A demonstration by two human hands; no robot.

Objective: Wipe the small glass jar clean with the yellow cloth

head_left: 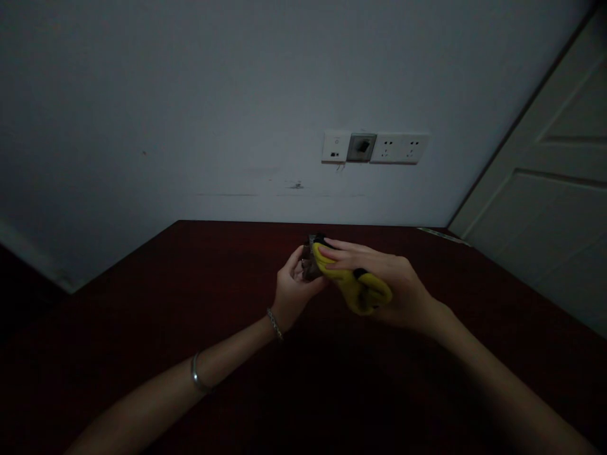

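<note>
My left hand (294, 285) is closed around a small dark brownish object (310, 268), whose kind I cannot make out in the dim light. Over the right side of that object lies a yellow cloth (353, 291) with black edging, bunched up and folded. My right hand (389, 272) grips the cloth, its fingers stretched across the top and pressing it against the object. Part of the object is hidden behind the cloth and the fingers. Both hands are together above the dark red table (227, 265).
A pale wall with a row of sockets (401, 148) and a grey outlet (362, 147) rises behind the table's far edge. To the right stands a white panelled door (545, 183). A thin light strip (443, 235) lies near the far right corner.
</note>
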